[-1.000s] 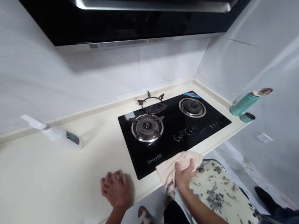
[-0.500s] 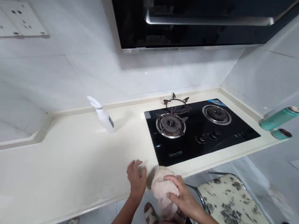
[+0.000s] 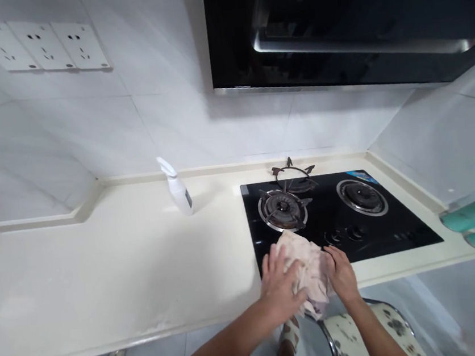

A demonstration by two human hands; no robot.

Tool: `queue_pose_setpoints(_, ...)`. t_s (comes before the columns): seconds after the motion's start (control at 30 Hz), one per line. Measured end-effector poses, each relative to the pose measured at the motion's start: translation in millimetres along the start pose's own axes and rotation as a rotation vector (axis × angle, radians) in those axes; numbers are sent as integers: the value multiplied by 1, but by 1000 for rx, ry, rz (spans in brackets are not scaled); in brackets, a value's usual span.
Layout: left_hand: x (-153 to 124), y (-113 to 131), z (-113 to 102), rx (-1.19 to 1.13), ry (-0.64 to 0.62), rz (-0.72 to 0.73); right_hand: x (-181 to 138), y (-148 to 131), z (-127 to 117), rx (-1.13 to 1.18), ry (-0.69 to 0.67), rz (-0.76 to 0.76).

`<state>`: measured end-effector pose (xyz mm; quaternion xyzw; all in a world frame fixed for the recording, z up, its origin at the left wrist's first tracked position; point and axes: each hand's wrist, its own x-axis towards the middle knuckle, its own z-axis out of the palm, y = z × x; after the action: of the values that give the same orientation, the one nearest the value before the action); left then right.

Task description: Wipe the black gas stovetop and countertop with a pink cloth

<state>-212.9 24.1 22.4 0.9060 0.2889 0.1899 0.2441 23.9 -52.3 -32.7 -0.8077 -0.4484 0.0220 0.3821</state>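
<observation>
Your left hand (image 3: 280, 283), flat, has joined your right hand (image 3: 341, 272) gripping the cloth (image 3: 305, 259); wiping has moved onto the hob (image 3: 368, 234).

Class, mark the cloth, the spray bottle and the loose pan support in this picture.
cloth (image 3: 304, 259): head view, on its crumpled middle.
spray bottle (image 3: 180, 196): head view, on its white body.
loose pan support (image 3: 293, 170): head view, on the middle of its ring.

The left hand (image 3: 281, 287) hides part of the cloth (image 3: 309, 258).
</observation>
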Motion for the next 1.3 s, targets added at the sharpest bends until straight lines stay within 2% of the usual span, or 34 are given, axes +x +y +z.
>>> queue_pose_setpoints(0.07, 28, 10, 18, -2, -88, 85, -3, 17, 11, -73, 27, 5)
queue_pose_setpoints(0.2, 64, 15, 50, 58, -197, 69, -16, 39, 30, -116, 106, -23)
queue_pose_setpoints(0.3, 68, 14, 61, 124, -202, 80, -21, 52, 35, -59, 177, -96)
queue_pose_setpoints(0.4, 61, 10, 59, 177, -190, 95, -22, 60, 36, -68, 208, -153)
queue_pose_setpoints(0.53, 41, -15, 41, 239, -171, 68, -23, 60, 36, -95, 199, -173)
queue_pose_setpoints(0.73, -22, -87, -11, 396, -13, -112, -22, 56, 36, -117, 223, -147)
queue_pose_setpoints(0.8, -47, -110, -36, 471, 18, -218, -21, 57, 37, -135, 218, -153)
queue_pose_setpoints(0.97, -103, -165, -115, 662, 113, -596, -21, 57, 39, -170, 224, -147)
queue_pose_setpoints(1.07, -124, -185, -145, 697, 186, -793, -21, 55, 38, -175, 222, -142)
queue_pose_setpoints(1.1, -128, -186, -147, 702, 205, -829, -22, 54, 37, -177, 218, -139)
queue_pose_setpoints(1.17, -132, -178, -138, 709, 216, -837, -22, 51, 35, -181, 205, -125)
queue_pose_setpoints(1.23, -134, -158, -113, 706, 190, -749, -22, 48, 33, -182, 194, -113)
queue_pose_setpoints(1.3, -136, -131, -78, 686, 154, -566, -22, 45, 32, -185, 187, -107)
